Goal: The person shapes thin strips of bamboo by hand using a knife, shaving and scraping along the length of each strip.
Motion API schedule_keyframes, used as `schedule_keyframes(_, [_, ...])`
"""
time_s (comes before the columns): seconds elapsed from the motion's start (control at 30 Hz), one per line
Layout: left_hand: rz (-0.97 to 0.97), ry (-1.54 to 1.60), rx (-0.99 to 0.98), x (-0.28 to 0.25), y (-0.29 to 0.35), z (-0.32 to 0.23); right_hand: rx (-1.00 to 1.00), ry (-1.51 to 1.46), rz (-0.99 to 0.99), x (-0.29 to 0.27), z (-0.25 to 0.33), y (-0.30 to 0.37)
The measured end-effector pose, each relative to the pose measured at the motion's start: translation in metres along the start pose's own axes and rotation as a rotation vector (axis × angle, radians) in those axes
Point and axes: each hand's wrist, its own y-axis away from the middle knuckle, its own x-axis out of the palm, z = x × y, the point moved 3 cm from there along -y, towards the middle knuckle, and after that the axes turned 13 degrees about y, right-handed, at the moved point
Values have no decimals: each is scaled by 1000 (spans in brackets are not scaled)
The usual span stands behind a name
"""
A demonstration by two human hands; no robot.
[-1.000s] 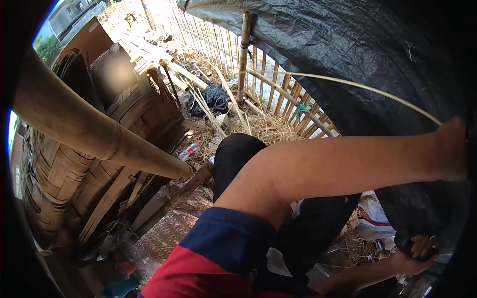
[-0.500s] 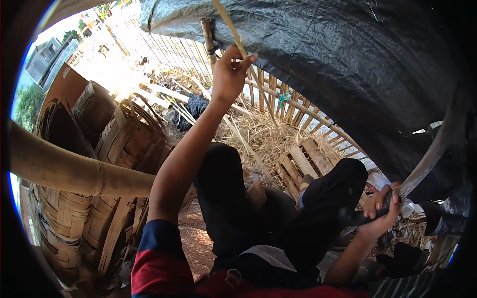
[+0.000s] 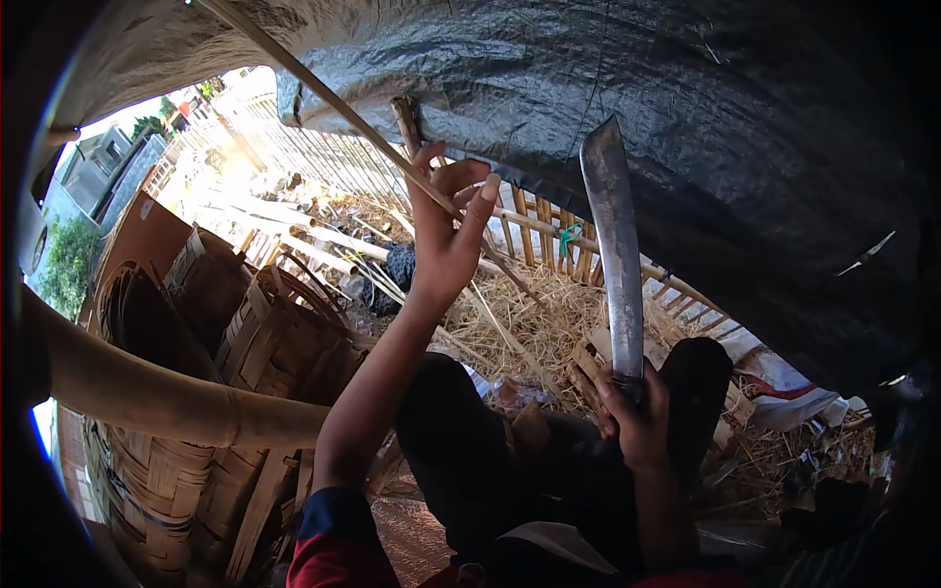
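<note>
A long thin bamboo strip (image 3: 333,100) slants down from the upper left through my raised left hand (image 3: 446,220). The strip lies between my thumb and curled fingers, and its lower end points toward the straw. In front of my bent knee, my right hand (image 3: 639,416) grips a machete (image 3: 618,255) by its dark handle. The broad metal blade stands nearly upright, its tip close to the black tarp and apart from the strip.
Woven bamboo baskets (image 3: 186,470) stand at the left behind a thick bamboo pole (image 3: 167,392). A black tarp (image 3: 745,196) hangs overhead and to the right. Straw (image 3: 569,314) and bamboo poles (image 3: 343,240) cover the ground before a slatted bamboo fence (image 3: 333,137).
The machete has swung from the far right to upright near the middle as my right hand moved left. My left hand has lowered slightly, and the strip now leans further left.
</note>
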Motion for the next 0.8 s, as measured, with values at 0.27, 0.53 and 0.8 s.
schedule_keyframes(0.27, [25,122,223,25,-40,-93,40,159,-80,1,-9,0])
schedule_keyframes(0.53, [-59,352,172,40,-15,-51,-357,701,16,47,39,-8])
schedule_keyframes(0.8, [-157,343,271,49,0,-46,-501,849,-42,73,12,-18])
